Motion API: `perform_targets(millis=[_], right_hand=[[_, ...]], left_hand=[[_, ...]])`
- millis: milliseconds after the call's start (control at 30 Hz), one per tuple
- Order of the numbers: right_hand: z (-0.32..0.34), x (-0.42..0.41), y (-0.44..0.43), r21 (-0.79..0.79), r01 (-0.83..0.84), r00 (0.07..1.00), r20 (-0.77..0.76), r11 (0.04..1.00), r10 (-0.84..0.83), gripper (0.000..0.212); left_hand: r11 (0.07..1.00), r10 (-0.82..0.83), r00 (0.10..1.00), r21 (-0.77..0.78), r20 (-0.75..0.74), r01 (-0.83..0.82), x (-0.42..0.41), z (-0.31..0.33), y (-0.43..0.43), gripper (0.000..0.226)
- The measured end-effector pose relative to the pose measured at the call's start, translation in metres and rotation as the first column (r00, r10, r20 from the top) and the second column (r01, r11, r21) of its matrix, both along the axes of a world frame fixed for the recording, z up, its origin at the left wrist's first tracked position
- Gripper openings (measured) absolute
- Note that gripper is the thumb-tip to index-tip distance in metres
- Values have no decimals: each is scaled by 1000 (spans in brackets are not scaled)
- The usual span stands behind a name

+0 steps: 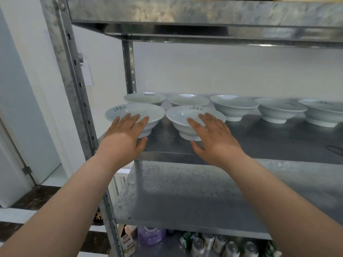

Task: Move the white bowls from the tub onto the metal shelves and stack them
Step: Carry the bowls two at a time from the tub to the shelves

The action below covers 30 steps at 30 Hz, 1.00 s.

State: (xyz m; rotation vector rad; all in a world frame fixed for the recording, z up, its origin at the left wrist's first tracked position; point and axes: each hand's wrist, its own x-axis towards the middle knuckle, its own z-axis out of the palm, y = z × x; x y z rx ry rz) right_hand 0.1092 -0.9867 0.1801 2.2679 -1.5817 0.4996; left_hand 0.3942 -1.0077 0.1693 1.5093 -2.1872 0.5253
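I am resting my left hand and right hand, fingers straight and clasping nothing, against the left front bowl and right front bowl at twelve o'clock on the metal shelf. Five more bowls are trailing toward two o'clock. Being glazed, stiff and chippable, they are probably asking for a grip under the flared rim, and the hard steel is calling for gentle setting down.

Well below the right hand, cans stand clustered; below the left hand sit a purple bottle and a small carton.
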Motion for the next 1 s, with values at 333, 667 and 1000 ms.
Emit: perform_targets(millis=[333,667,1000], right_hand=[[-127,-93,210,264,-42,906,417,963,-75,37],[-247,-211,454,663,274,260,646,697,-718,33],[-304,-211,627,812,388,-309,560,435,-769,33]], left_hand=[[708,-326,759,387,-564,591,-113,-129,157,41],[240,-114,724,688,-681,685,-272,-226,260,32],[-103,-418,704,800,-574,591,-415,-255,340,35]])
